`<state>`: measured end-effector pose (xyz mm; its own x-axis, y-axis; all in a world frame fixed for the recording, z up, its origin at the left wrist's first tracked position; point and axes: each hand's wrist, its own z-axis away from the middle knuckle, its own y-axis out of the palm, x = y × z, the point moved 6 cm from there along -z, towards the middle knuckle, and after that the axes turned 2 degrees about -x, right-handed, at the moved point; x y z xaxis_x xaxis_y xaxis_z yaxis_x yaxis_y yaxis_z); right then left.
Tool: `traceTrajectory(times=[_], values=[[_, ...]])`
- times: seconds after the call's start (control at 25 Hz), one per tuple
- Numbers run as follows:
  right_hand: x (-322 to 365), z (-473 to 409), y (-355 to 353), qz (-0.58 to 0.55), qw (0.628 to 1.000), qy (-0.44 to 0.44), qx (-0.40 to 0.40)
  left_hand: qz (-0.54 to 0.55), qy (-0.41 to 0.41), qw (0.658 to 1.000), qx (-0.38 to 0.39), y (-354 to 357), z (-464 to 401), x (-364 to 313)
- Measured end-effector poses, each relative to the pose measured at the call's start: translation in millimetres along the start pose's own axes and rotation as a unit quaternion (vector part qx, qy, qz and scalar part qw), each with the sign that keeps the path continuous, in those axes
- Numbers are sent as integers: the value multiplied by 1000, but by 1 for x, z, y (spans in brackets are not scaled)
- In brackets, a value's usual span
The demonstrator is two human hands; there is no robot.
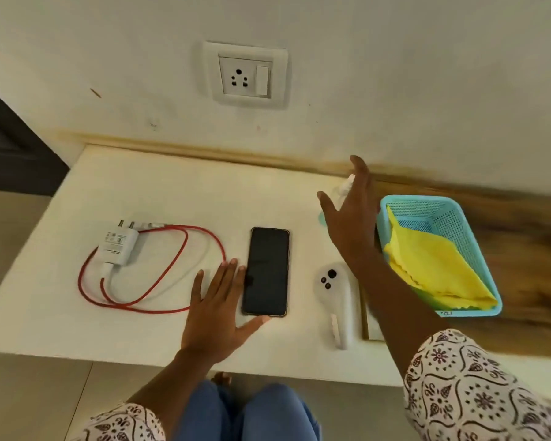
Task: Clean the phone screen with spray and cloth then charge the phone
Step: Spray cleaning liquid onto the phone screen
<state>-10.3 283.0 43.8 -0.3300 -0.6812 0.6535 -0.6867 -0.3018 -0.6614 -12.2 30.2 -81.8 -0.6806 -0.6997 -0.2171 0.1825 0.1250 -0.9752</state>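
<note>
A black phone (266, 270) lies screen up in the middle of the white table (159, 192). My left hand (218, 308) rests flat and open at its lower left edge, thumb under the phone's near corner. My right hand (350, 214) is spread open in the air in front of a pale spray bottle (344, 189), which it mostly hides. A yellow cloth (433, 265) lies in a light blue basket (439, 253) on the right. A white charger (116, 246) with a red cable (159, 281) lies on the left.
A white wall socket (245, 74) with a switch is above the table. A white phone case (339, 300) lies camera holes up between the phone and the basket. The wooden surface (522, 249) continues right. My knees (245, 409) are below the table edge.
</note>
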Motion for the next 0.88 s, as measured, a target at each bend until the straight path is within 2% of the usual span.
traceTrajectory(times=[0.24,0.48,0.56,0.72,0.88], values=[[-21,7,10,26,999,21,-22,5,-1,1000,-8,-1,-1,0],[-32,-1,1,-84,994,67,-23,4,-4,1000,-3,-3,0,-1],[-22,-10,-15,-156,984,84,-35,4,-4,1000,-2,-4,0,-1],[25,-28,-63,-353,933,68,-26,9,-9,1000,1,-6,-1,-2],[73,-19,-87,-560,819,28,122,14,-7,1000,-1,-8,-1,-2]])
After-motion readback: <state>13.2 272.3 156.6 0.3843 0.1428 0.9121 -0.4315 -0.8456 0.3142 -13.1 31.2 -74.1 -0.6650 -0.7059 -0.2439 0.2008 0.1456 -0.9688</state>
